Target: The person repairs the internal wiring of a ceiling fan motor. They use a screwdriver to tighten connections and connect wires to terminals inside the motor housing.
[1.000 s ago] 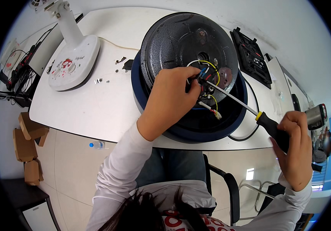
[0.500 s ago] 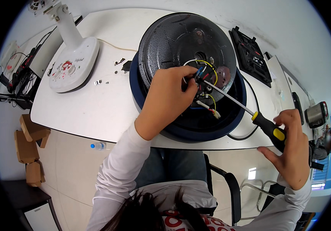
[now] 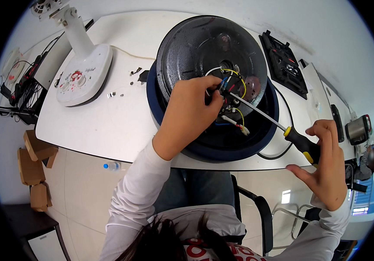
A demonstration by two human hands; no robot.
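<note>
My left hand (image 3: 187, 111) is closed, thumb and forefinger pinching the wired connector (image 3: 222, 87) on an appliance's dark speckled round metal base (image 3: 191, 48), which is tilted in a navy round housing (image 3: 261, 141). Yellow, white, blue and red wires surround my fingertips, which partly hide the connector. A screwdriver (image 3: 298, 141) with a black-and-yellow handle has its tip at the connector, its shaft slanting down to the right. My right hand (image 3: 324, 169) is loosened around the handle's end, with thumb spread away and bent fingers apart beside it.
White desk (image 3: 87, 126) holds small metal parts (image 3: 112, 95), a white fan stand (image 3: 82, 78) and an open black tool case (image 3: 283, 61). A steel kettle (image 3: 357, 130) and a seated person (image 3: 372, 161) are at right. Cardboard boxes (image 3: 32, 169) and a bottle (image 3: 113, 166) lie below.
My right thumb has opened away from the screwdriver handle, and that hand has shifted slightly up and left. The screwdriver has rotated, and my left hand stays at the connector.
</note>
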